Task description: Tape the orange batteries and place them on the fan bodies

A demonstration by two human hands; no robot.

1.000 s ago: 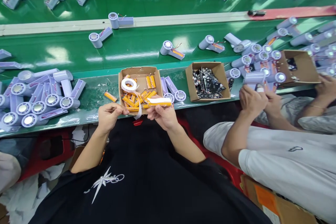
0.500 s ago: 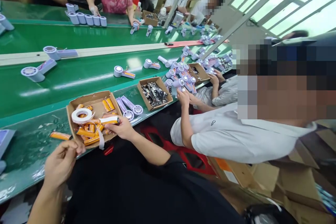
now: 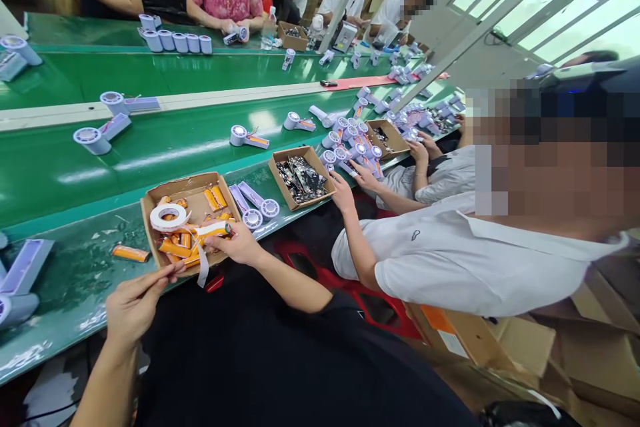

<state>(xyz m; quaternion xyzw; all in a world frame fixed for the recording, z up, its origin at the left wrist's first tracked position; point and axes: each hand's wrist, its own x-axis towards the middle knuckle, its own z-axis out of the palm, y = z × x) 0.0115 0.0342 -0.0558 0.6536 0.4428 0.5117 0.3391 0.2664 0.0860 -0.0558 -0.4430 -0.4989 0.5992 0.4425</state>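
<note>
Left hand (image 3: 134, 300) uncurling since earlier frame, pointing toward cardboard box (image 3: 193, 185), grip unclear; right hand (image 3: 243, 242) holding white-taped orange battery (image 3: 214, 230) above loose batteries (image 3: 173, 247).

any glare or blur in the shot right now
Head view: pale glare streaks the green belt; same view, upper right: the windows look washed out; same view, left of centre: the right hand and its orange cylinder look reasonably sharp.
</note>
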